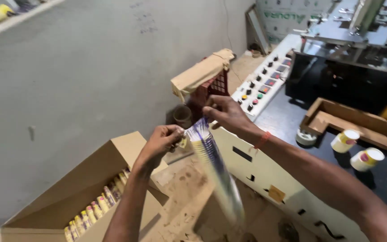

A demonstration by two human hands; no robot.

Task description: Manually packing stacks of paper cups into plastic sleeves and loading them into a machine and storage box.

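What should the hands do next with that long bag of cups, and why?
Probably twist the bag's open top shut. Both hands, left hand and right hand, pinch the top of the plastic sleeve of stacked paper cups, which hangs down above the open cardboard box.

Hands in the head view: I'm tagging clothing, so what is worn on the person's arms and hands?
Both forearms are bare, with no sleeves or gloves in view. The right hand has a thin orange-red thread band at its wrist. The left hand wears nothing visible.

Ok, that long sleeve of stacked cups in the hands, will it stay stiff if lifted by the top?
The sleeve of cups probably sways or bends, since it hangs long below both hands. Its plastic wrap looks slippery. Likely light: the left hand and right hand only pinch it.
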